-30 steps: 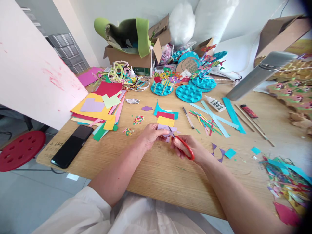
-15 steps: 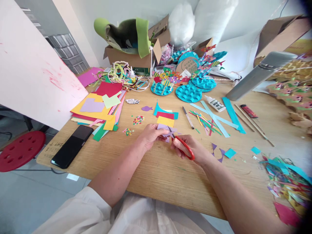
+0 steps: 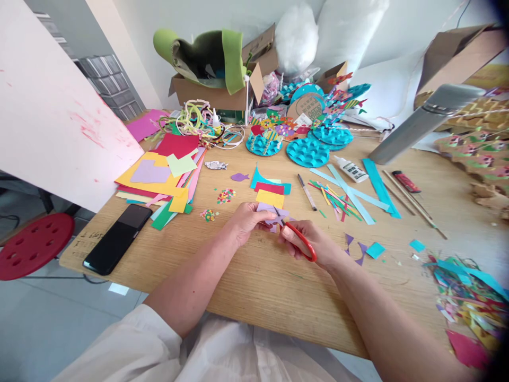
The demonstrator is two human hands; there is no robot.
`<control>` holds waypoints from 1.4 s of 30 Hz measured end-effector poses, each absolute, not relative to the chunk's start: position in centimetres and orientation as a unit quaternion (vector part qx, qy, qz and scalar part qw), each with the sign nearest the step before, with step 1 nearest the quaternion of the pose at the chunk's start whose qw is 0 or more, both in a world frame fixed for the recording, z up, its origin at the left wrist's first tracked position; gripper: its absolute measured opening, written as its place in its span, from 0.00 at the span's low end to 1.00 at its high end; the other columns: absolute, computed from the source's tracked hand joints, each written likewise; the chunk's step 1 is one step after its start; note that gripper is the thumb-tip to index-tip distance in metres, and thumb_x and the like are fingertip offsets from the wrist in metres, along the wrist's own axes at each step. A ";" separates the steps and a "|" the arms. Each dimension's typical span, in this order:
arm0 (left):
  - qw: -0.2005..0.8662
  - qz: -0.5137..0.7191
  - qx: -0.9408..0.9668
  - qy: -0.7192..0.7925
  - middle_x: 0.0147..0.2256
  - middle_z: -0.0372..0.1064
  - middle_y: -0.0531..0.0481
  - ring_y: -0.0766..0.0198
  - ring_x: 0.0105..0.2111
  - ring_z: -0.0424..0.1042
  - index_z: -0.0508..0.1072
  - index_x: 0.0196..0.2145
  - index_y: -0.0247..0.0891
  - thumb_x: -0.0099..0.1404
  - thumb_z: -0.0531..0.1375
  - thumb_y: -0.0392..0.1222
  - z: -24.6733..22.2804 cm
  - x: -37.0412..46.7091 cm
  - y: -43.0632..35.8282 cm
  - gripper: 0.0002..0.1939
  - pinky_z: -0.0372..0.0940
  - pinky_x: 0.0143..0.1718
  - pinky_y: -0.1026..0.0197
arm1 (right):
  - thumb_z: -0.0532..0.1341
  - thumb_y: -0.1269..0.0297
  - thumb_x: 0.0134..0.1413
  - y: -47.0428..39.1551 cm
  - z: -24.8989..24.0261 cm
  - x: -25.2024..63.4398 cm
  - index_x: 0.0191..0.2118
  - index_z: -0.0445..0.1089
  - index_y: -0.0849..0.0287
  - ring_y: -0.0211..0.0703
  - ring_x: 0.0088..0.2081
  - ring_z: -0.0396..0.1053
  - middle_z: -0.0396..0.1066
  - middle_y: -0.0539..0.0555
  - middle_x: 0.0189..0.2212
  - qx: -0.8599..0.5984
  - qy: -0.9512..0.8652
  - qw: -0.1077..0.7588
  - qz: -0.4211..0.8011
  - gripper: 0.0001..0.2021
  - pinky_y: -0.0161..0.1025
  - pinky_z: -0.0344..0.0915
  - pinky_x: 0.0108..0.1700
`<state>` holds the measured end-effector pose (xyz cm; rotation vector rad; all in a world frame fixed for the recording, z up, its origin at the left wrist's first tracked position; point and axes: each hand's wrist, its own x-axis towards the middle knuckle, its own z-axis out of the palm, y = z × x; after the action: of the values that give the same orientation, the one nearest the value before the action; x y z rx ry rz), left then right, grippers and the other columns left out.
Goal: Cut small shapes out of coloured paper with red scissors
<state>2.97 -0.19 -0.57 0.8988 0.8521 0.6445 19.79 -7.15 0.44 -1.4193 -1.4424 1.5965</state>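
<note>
My left hand (image 3: 249, 218) pinches a piece of lavender paper (image 3: 273, 218) above the wooden table. In my right hand (image 3: 302, 239) are red-handled scissors (image 3: 304, 245), their dark blades at the paper's right part. Just beyond my hands lie a yellow paper piece (image 3: 270, 198), a dark red piece (image 3: 274, 187) and a blue piece (image 3: 259, 178). A purple paper fish (image 3: 239, 177) rests farther left, below a small patterned fish (image 3: 216, 165). Two heaps of tiny paper bits (image 3: 226, 196) sit left of my left hand. My fingers hide part of the lavender paper.
Coloured paper sheets (image 3: 175, 146) and a black phone (image 3: 118, 239) lie at left. Right of my hands are a pen (image 3: 307, 192), paper strips (image 3: 338, 201), a glue bottle (image 3: 351, 168) and a scrap pile (image 3: 469, 292). A grey flask (image 3: 425, 124) and blue egg-tray discs (image 3: 308, 153) stand farther back.
Hardly anything differs. The scissor handles in my right hand have shifted very slightly left; my left hand stays in place with the lavender paper.
</note>
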 end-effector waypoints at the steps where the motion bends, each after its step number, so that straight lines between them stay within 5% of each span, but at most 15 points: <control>1: 0.766 0.298 0.413 0.393 0.27 0.73 0.47 0.68 0.25 0.69 0.76 0.31 0.30 0.43 0.68 0.40 -0.6 3.0 -0.2 0.16 0.63 0.30 0.62 | 0.62 0.36 0.47 -7.2 0.4 19.8 0.24 0.64 0.59 0.32 0.15 0.58 0.64 0.48 0.14 -0.529 -0.538 0.278 0.595 0.27 0.31 0.50 0.17; 30: 0.767 0.296 0.409 0.396 0.26 0.72 0.47 0.70 0.23 0.67 0.77 0.31 0.29 0.45 0.67 0.42 0.1 2.8 -0.2 0.16 0.62 0.27 0.65 | 0.60 0.32 0.45 -7.2 0.5 19.8 0.25 0.65 0.60 0.32 0.14 0.58 0.63 0.48 0.13 -0.536 -0.527 0.286 0.594 0.30 0.31 0.50 0.17; 42: 0.775 0.338 0.379 0.376 0.26 0.72 0.46 0.67 0.23 0.69 0.75 0.30 0.31 0.49 0.68 0.52 -0.1 2.9 0.1 0.20 0.64 0.26 0.64 | 0.60 0.32 0.46 -7.2 1.0 19.6 0.25 0.64 0.60 0.32 0.14 0.57 0.61 0.47 0.13 -0.537 -0.530 0.298 0.585 0.30 0.31 0.48 0.17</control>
<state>2.86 0.15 -0.07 0.8206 0.8149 0.7312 19.60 -7.22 1.02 -1.4263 -1.4075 1.5547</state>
